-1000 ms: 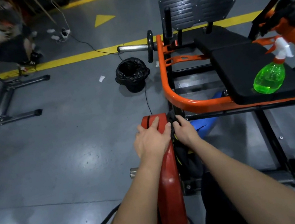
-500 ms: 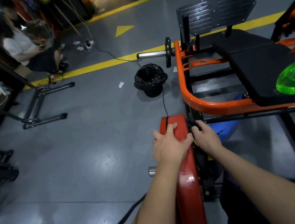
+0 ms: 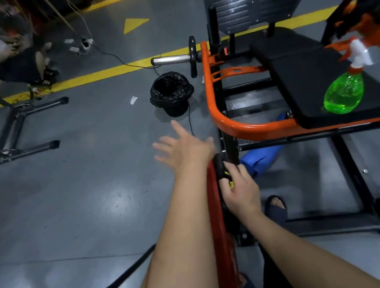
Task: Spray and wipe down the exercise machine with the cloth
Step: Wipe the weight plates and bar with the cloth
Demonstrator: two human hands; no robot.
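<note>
Machine: the orange-tubed, black-padded exercise machine [image 3: 220,118] fills the right side; its red round weight plate [image 3: 220,227] stands edge-on between the two forearms.
Bottle: a translucent green plastic spray bottle [image 3: 344,93] with a white trigger sits on the black seat pad [image 3: 310,71].
Right hand [image 3: 241,190]: curled round a small black item [image 3: 220,169] with a yellow patch, just beside the plate; I cannot tell whether it is the cloth.
Left hand [image 3: 185,149]: fingers spread wide, holding nothing, over the plate's top.
Floor: a black-bagged bin [image 3: 171,93] stands beyond the hands.
</note>
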